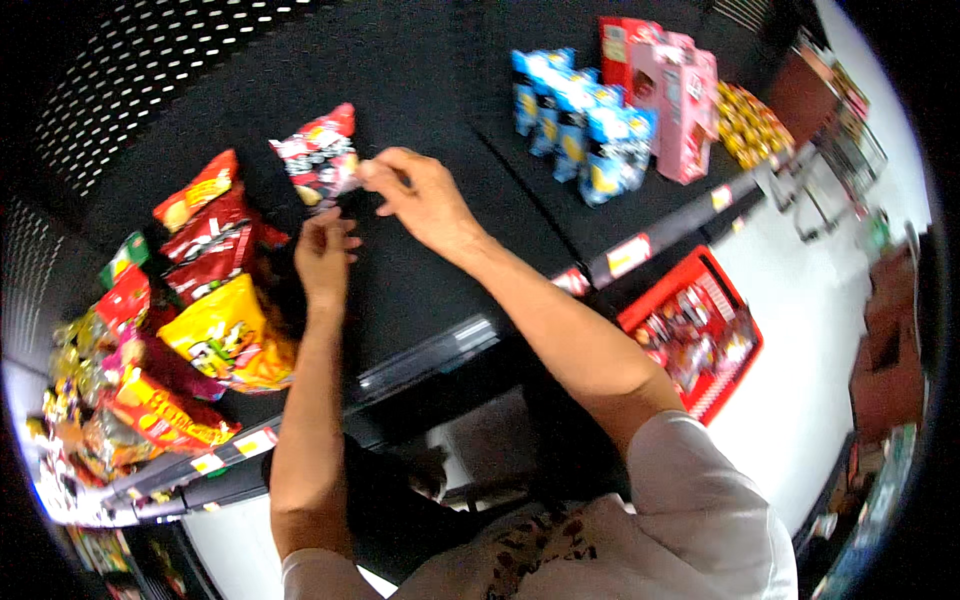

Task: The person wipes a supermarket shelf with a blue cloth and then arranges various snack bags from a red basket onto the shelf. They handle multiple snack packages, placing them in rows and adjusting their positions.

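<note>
A small red, white and black snack bag (319, 157) is on or just over the black shelf (420, 300), tilted. My right hand (420, 191) pinches its right edge between thumb and forefinger. Below it, my left hand (324, 259) has its fingertips at the bag's bottom edge, fingers bent. Blur hides whether those fingers grip the bag. Left of my left hand stand snack bags: a yellow bag (232, 337), dark red bags (214, 247) and an orange-red bag (199, 187).
Blue snack packs (585, 127), pink boxes (686, 105) and gold-wrapped sweets (750, 124) stand at the right. On the floor, a red plastic basket (739, 367) holds several small packets. Price tags (628, 255) line the shelf's front edge. Perforated panels (142, 75) rise behind.
</note>
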